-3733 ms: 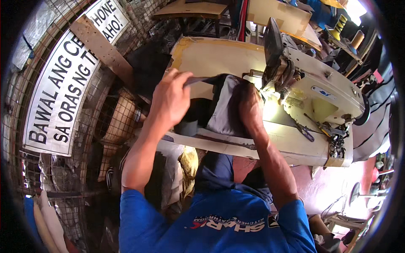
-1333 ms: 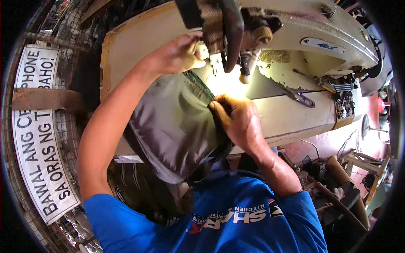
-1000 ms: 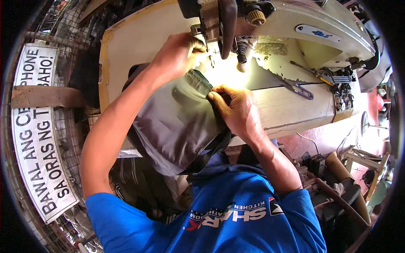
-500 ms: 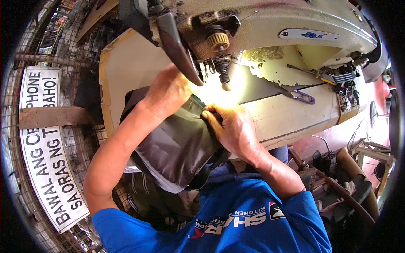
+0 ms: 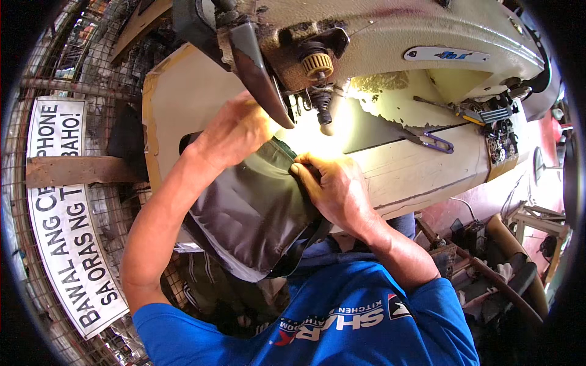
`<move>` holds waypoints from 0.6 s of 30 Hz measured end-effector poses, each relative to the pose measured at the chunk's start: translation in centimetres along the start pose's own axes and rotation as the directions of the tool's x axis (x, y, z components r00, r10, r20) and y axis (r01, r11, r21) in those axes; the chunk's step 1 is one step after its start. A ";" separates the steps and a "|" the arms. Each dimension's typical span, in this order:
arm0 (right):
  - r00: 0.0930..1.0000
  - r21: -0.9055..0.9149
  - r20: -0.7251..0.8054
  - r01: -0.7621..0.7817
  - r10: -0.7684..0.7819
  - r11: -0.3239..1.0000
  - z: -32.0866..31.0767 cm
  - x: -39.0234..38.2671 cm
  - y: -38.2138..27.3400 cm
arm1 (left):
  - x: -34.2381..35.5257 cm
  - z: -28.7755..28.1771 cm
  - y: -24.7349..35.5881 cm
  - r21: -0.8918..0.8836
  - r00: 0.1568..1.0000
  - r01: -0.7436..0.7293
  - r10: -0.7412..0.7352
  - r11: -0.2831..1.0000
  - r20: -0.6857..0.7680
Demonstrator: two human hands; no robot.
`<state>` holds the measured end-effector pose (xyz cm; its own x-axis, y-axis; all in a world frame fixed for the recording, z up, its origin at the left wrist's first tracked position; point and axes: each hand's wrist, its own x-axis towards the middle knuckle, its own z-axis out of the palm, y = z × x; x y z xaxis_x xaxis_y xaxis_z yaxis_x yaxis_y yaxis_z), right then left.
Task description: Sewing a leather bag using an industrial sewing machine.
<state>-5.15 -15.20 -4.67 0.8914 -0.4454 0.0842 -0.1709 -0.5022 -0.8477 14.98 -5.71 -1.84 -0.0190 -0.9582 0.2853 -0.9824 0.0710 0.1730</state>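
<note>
Dark grey fabric piece (image 5: 244,213), with a dark green strip along its upper edge, hangs over the front of the sewing table (image 5: 183,79). My right hand (image 5: 336,192) pinches that edge between thumb and finger, just below the lit needle area. My left hand (image 5: 235,125) is curled at the upper end of the fabric, beside the presser foot; glare and the hand itself hide what its fingertips hold. The beige sewing machine (image 5: 390,30) arches over both hands, its needle bar (image 5: 323,113) right of my left fingertips.
Thread snips (image 5: 427,137), a screwdriver with other small tools (image 5: 476,116) and a bobbin winder (image 5: 500,143) lie on the table's right. A wire-mesh wall (image 5: 70,82) with a white sign and wooden slat (image 5: 91,171) stands left. Wooden frames (image 5: 537,219) and clutter are at lower right.
The fabric has turned from a bundle held in both hands to a piece pinched at its edge by the needle. The view moved closer to the machine. In the last half second little has moved.
</note>
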 end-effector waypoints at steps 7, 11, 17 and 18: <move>1.000 0.086 -0.023 -0.015 0.017 0.996 -0.2 -0.1 0.0 | 1.3 -4.0 0.0 0.422 0.957 0.220 -0.278 0.879 0.079; 0.997 0.080 -0.066 0.042 -0.037 0.996 0.1 -0.3 0.6 | 1.3 -5.1 1.9 -0.211 0.930 0.269 -0.197 0.940 0.309; 0.998 0.116 -0.055 0.044 -0.038 0.992 0.0 -0.7 0.5 | 1.2 -5.5 1.2 -0.314 0.914 0.233 -0.096 0.921 0.395; 0.995 0.117 -0.071 0.075 -0.067 0.990 0.0 -0.8 0.6 | 1.4 -5.6 1.1 -0.305 0.909 0.196 -0.056 0.932 0.414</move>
<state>-5.92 -15.10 -5.22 0.8687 -0.4625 0.1775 -0.0537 -0.4441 -0.8943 14.93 -5.40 4.01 -0.0391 -0.9894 -0.1402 -0.8627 -0.0374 0.5044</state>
